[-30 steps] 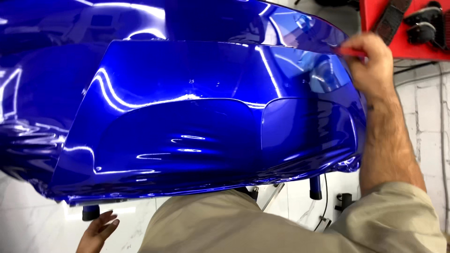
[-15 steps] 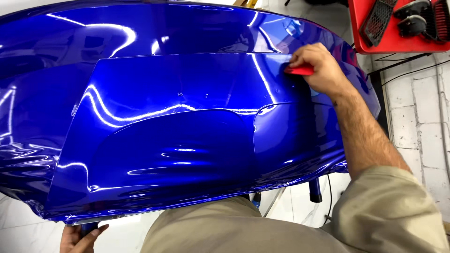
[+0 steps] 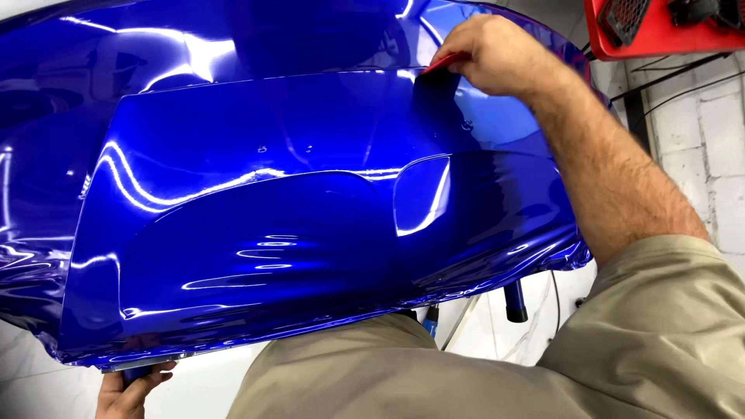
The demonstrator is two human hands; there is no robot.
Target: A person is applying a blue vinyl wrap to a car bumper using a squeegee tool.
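A large car body panel [image 3: 272,202] covered in glossy blue wrap film fills the view. My right hand [image 3: 497,54] is at its upper middle, fingers closed on a small red squeegee [image 3: 444,62] whose edge presses on the film along a crease line. My left hand [image 3: 132,388] reaches under the panel's lower left edge and grips it from below; most of that hand is hidden. The film's loose edge wrinkles along the lower rim [image 3: 559,256].
A red cart or tray [image 3: 660,31] with dark tools stands at the upper right. A white tiled wall [image 3: 714,155] with black cables is on the right. Black stand legs [image 3: 514,302] show below the panel over a pale floor.
My right hand has slid the red squeegee leftward along the panel's upper crease, from the right corner toward the middle. My left hand stays under the lower left edge.
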